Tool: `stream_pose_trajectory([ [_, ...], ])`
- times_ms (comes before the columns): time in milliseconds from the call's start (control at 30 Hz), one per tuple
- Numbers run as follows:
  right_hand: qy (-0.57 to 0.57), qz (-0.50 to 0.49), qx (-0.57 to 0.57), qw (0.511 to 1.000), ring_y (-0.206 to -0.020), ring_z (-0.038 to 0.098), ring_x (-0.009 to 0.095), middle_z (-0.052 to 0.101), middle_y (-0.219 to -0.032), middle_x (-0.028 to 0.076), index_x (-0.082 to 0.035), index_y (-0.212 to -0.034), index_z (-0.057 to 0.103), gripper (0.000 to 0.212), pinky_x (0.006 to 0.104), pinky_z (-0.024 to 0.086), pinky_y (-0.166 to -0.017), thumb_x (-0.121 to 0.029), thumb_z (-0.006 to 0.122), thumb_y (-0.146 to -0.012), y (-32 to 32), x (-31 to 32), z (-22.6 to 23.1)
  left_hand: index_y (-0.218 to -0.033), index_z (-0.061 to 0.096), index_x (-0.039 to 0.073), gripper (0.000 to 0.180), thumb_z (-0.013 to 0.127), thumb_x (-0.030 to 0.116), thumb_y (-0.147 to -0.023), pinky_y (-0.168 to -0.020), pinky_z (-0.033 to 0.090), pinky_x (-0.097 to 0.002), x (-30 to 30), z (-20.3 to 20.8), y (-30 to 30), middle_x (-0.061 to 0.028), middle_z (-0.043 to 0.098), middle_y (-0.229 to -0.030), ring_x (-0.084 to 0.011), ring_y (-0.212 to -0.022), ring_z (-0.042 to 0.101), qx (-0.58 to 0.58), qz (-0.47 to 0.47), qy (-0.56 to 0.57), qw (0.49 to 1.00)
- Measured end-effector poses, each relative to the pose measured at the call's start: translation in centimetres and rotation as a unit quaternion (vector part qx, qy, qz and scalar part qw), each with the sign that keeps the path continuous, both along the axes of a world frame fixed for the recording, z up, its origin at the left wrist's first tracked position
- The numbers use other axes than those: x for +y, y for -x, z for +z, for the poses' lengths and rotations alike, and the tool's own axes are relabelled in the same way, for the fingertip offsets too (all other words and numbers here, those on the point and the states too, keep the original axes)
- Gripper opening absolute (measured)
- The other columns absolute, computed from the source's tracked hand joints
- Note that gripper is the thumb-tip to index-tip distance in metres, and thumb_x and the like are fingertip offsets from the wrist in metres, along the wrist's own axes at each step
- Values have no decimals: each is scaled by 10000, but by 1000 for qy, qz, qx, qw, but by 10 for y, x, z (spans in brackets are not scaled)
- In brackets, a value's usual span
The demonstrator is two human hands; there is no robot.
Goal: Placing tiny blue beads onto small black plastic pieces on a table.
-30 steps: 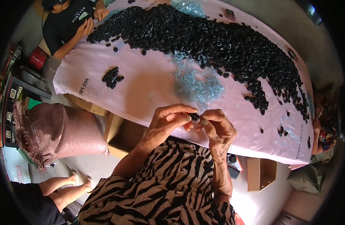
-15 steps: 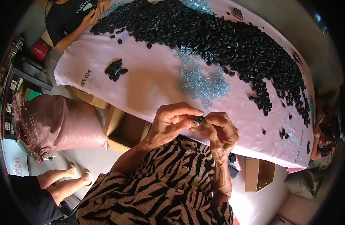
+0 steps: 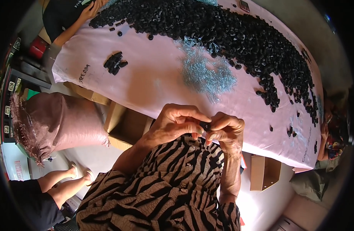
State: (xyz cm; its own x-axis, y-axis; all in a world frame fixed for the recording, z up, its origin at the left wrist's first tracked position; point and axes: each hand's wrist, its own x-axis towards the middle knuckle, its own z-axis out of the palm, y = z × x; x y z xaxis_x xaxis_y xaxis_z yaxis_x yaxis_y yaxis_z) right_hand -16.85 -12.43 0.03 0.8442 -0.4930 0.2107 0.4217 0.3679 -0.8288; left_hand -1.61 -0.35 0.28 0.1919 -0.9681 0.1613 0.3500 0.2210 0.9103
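Just in front of my chest, both hands meet at one small black round plastic part. My left hand pinches it between thumb and forefinger. From the other side, the closed fingertips of my right hand press against the same part and cover some of it. Past my hands, on the pink cloth-covered table, lies a loose heap of tiny shiny bluish pieces that look like springs. A long pile of similar black parts stretches behind it. A small cluster of black parts sits at the left.
Open cardboard boxes stand below the table's near edge, another box to the right. A full pinkish sack rests at the left. Other people are at the far left, the lower left and the right edge.
My right fingers have shifted and curl more over the black part, which has turned and shows less. The whole view has moved slightly, so the table sits a little higher.
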Motion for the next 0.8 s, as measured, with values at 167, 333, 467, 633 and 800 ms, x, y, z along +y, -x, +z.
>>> stream_pose_trajectory([
  [167,-89,24,23,995,-542,643,198,631,-764,156,62,-802,634,140,279,567,-448,85,743,-717,0,0,-5,-1058,653,-55,257,674,-54,-802,-606,579,-253,1,-2,0,-123,659,-876,-168,-695,669,-9,-16,3,1000],
  [333,-55,31,24,998,-539,648,197,619,-761,137,58,-791,620,180,276,551,-435,74,769,-690,4,-5,-7,-1053,654,-51,253,672,-57,-801,-608,575,-250,1,0,6,-112,655,-863,-169,-695,668,2,-28,-17,999],
  [467,-38,18,27,999,-511,615,213,569,-756,156,57,-785,569,230,288,536,-392,35,777,-690,5,-5,-9,-1052,652,-53,247,671,-48,-807,-610,568,-247,1,-1,8,-112,650,-856,-167,-685,664,31,-34,-44,998],
  [633,-47,10,2,999,-595,654,192,629,-779,143,45,-878,629,154,288,567,-475,48,726,-759,4,-5,-10,-1060,653,-39,239,670,-18,-822,-608,559,-255,-2,-9,8,-125,668,-858,-164,-680,657,110,-52,-41,992],
  [800,-2,-9,19,1000,-612,659,185,645,-799,139,28,-861,637,117,269,584,-494,86,689,-773,4,-2,-3,-1056,640,-49,243,684,15,-826,-617,562,-266,-3,-14,9,-130,677,-870,-173,-706,657,106,-54,-64,991],
])
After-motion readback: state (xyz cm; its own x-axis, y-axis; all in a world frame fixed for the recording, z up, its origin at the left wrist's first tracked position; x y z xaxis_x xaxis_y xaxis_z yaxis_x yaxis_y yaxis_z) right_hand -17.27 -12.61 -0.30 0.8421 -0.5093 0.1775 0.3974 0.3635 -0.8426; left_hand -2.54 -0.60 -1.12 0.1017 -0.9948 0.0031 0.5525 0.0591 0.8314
